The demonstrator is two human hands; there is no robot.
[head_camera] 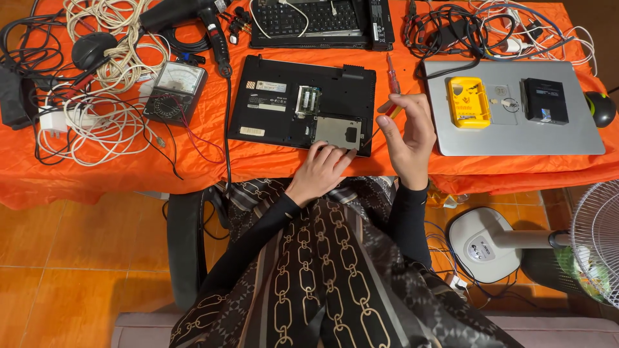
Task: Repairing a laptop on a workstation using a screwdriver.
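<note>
The black laptop (302,103) lies upside down on the orange cloth (193,161), its bottom side facing up, and a grey metal drive plate (337,132) sits at its near right corner. The left hand (320,169) rests with the fingertips on the near edge of this plate; the fingers are spread flat and hold nothing. Just to the right of it, the right hand (407,135) is closed around a screwdriver (393,87) with a clear red and yellow handle, which points away from the person, beside the right edge of the laptop. Further right of this hand lies a silver laptop (516,132) with a yellow box (468,102) and a black box (545,100) on top. Far to the left of both hands are an analog multimeter (174,90) and white cables (97,122).
</note>
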